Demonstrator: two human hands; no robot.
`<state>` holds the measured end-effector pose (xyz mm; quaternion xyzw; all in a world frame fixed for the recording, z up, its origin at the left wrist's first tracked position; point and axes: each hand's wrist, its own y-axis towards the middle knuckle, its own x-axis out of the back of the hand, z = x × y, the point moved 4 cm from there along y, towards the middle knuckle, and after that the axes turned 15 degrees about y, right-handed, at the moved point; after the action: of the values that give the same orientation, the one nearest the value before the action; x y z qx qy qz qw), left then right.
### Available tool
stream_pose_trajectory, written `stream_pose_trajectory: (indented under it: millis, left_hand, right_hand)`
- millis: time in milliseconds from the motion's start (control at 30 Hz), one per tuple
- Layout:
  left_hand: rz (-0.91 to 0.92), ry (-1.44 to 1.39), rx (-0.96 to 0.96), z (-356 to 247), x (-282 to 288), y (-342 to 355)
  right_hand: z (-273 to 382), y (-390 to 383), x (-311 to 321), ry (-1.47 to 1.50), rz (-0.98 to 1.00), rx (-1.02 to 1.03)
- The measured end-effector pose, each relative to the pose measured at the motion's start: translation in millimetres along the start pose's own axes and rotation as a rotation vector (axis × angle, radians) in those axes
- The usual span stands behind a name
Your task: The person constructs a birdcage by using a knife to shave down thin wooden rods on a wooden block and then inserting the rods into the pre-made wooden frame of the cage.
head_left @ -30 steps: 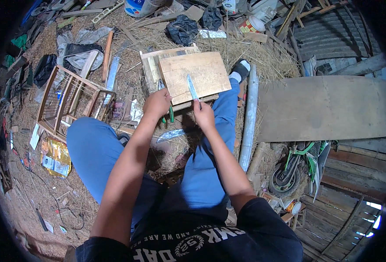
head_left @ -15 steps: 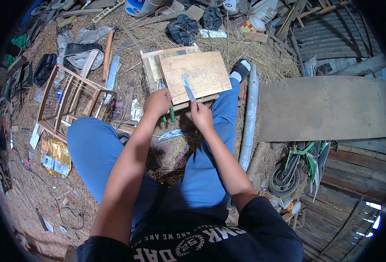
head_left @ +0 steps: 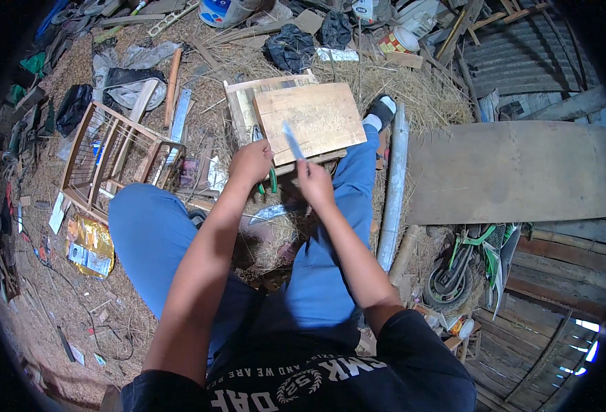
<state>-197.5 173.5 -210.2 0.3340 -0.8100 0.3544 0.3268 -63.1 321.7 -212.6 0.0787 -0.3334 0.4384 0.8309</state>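
A knife (head_left: 293,142) is held by its handle in my right hand (head_left: 315,185). Its blade, slightly smeared by motion, points away from me over a pale wooden board (head_left: 323,110). The board lies tilted on a low slatted wooden stand (head_left: 242,110). At the board's near left corner is my left hand (head_left: 250,163), its fingers pinched together; whatever they hold is hidden or too small to name. Green-handled pliers (head_left: 273,181) lie under and beside that hand, partly covered by it. Below the stand, between my legs, rests a broad curved blade (head_left: 269,213).
A wooden barred cage (head_left: 111,154) stands left of my bent knee, near a gold packet (head_left: 89,247). A pole (head_left: 393,185) lies along my right leg. Farther right are a large brown panel (head_left: 512,172) and a green motorbike (head_left: 457,268). Black bags (head_left: 289,48) and scraps lie beyond the stand.
The knife blade has swung slightly left and blurs over the board. My left hand stays pinched at the board's corner. The whole view has shifted a little.
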Motion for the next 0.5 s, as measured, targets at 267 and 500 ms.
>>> stream_pose_trajectory:
  millis: [267,500]
  left_hand:
    - [-0.001,0.011,0.006,2.3,-2.9,2.2]
    - [0.015,0.003,-0.007,1.0,-1.9,2.4]
  right_hand:
    - [-0.7,0.1,1.6,0.081,-0.049,-0.055]
    - [1.2,-0.7,-3.8,0.009,-0.046,-0.006]
